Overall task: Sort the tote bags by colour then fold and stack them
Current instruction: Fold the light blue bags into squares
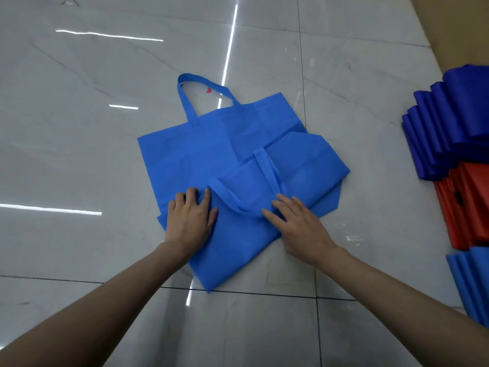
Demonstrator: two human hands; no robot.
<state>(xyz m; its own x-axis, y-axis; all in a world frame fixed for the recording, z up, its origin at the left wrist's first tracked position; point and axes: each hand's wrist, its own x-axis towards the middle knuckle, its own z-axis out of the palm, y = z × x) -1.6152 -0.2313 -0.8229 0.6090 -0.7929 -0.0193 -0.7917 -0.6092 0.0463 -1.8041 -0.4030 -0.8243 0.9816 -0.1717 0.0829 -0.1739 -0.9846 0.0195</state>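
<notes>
Two light blue tote bags lie overlapped on the floor. The lower bag (190,144) is spread flat with its handle (201,83) pointing away from me. The upper bag (296,165) lies across its right part, its handle (232,197) looped toward me. My left hand (190,215) rests on the blue fabric at the near left, fingers bent with the tips pressing down. My right hand (296,223) lies with straight fingers on the upper bag beside the near handle.
At the right edge lie folded bags in piles: dark blue (449,123) farthest, red (465,202) in the middle, light blue (471,282) nearest. The floor (105,128) is glossy grey marble tile. A tan surface (455,27) fills the top right corner.
</notes>
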